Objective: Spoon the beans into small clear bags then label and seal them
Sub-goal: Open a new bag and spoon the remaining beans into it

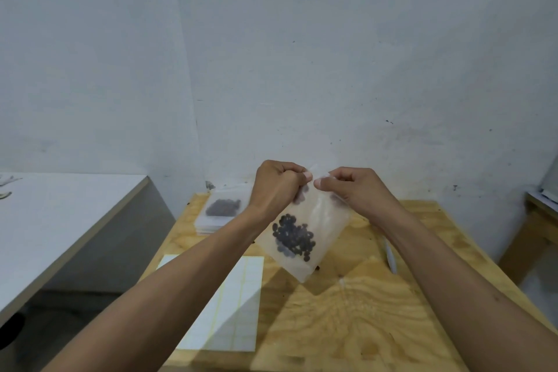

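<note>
Setting: plain workroom, makeshift packing station. Evidence: bare scuffed white plaster wall (pixel 332 54); unfinished plywood tabletop (pixel 362 311); white sheet of blank adhesive labels (pixel 238 311) near its left edge; grey laminate side table (pixel 60 220) adjacent on left.

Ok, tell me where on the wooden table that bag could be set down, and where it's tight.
Best patch: bare wood on the near right of the wooden table, between the label sheet and the right edge. It is crowded at the far left, where a filled bag lies on the bag stack. A whitish object lies by the right forearm. Both hands, left and right, pinch the bag.
</note>
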`<act>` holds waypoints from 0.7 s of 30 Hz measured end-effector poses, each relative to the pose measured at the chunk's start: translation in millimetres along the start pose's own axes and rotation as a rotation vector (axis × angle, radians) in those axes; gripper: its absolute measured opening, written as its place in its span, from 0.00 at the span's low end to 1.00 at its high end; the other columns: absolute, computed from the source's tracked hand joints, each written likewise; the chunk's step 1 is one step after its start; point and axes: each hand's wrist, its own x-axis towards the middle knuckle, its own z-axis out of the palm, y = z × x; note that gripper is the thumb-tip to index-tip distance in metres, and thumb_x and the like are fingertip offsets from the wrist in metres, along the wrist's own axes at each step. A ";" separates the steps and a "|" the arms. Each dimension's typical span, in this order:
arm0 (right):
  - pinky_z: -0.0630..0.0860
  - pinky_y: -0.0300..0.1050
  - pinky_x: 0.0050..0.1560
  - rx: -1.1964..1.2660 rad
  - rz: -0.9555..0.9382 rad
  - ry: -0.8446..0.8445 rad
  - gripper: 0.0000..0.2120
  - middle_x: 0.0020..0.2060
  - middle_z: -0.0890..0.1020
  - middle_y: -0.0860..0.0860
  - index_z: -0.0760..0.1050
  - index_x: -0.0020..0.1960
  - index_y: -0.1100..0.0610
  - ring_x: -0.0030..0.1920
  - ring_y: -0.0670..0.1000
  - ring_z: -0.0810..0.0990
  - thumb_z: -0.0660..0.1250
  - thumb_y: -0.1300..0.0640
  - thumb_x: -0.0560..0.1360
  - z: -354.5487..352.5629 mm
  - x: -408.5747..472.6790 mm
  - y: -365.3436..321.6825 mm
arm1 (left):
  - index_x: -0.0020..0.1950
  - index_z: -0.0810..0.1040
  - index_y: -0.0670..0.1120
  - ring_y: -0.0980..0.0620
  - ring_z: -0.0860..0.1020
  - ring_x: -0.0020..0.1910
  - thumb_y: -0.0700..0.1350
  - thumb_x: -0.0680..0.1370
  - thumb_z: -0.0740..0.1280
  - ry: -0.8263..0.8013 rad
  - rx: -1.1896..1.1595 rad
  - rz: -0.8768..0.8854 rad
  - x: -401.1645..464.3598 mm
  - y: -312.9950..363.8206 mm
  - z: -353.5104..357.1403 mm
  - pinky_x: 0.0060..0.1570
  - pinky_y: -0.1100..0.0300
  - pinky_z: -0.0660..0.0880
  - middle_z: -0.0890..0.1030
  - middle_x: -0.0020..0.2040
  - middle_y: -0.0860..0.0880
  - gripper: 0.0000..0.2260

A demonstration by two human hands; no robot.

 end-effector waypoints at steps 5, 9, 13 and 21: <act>0.75 0.34 0.31 -0.094 0.001 0.021 0.07 0.36 0.85 0.50 0.85 0.43 0.59 0.31 0.44 0.82 0.76 0.54 0.74 7.2 7.4 -4.9 | 0.38 0.85 0.40 0.46 0.76 0.27 0.39 0.75 0.72 0.025 -0.007 0.007 2.8 -3.0 -0.5 0.32 0.58 0.74 0.81 0.31 0.40 0.07; 0.77 0.44 0.38 -0.093 0.008 0.028 0.09 0.36 0.86 0.54 0.85 0.41 0.60 0.35 0.51 0.82 0.75 0.54 0.74 8.5 9.9 -7.8 | 0.38 0.86 0.42 0.50 0.74 0.26 0.40 0.76 0.72 0.054 -0.003 0.017 3.6 -2.4 0.1 0.29 0.60 0.72 0.81 0.31 0.45 0.07; 0.77 0.45 0.39 -0.077 0.015 0.039 0.13 0.39 0.86 0.60 0.84 0.44 0.66 0.35 0.52 0.82 0.75 0.54 0.74 5.4 8.5 -9.0 | 0.38 0.87 0.44 0.52 0.74 0.26 0.41 0.75 0.73 0.069 0.012 0.024 7.6 0.6 -0.5 0.31 0.62 0.72 0.82 0.31 0.48 0.06; 0.80 0.44 0.40 -0.099 0.061 0.052 0.10 0.40 0.88 0.58 0.86 0.45 0.63 0.38 0.51 0.84 0.75 0.55 0.74 -4.2 5.3 -7.5 | 0.37 0.87 0.46 0.59 0.78 0.29 0.42 0.74 0.75 0.144 0.025 0.011 17.0 -2.9 -2.7 0.39 0.60 0.75 0.84 0.32 0.51 0.06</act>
